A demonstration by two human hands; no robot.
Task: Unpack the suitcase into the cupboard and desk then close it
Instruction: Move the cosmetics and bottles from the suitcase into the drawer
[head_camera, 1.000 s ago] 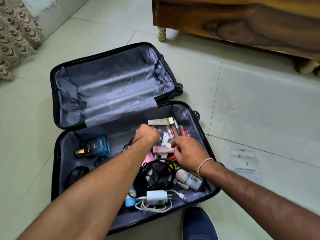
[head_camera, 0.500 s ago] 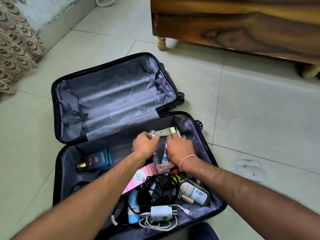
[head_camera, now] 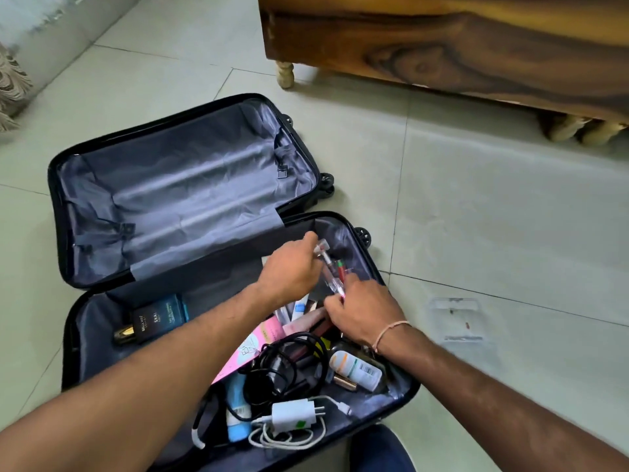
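Together, left hand (head_camera: 289,269) and right hand (head_camera: 360,310) pinch slim glossy tubes (head_camera: 332,275) over grey-lined suitcase (head_camera: 190,189).

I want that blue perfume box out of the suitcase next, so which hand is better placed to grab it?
Probably left. The left hand is nearer the perfume box, which lies on the left side of the suitcase, though it now holds small tubes. The right hand would have to cross over.

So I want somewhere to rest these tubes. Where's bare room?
Bare lining: the whole far half, and the near half behind the blue box. Crowded around the black cable and white charger.
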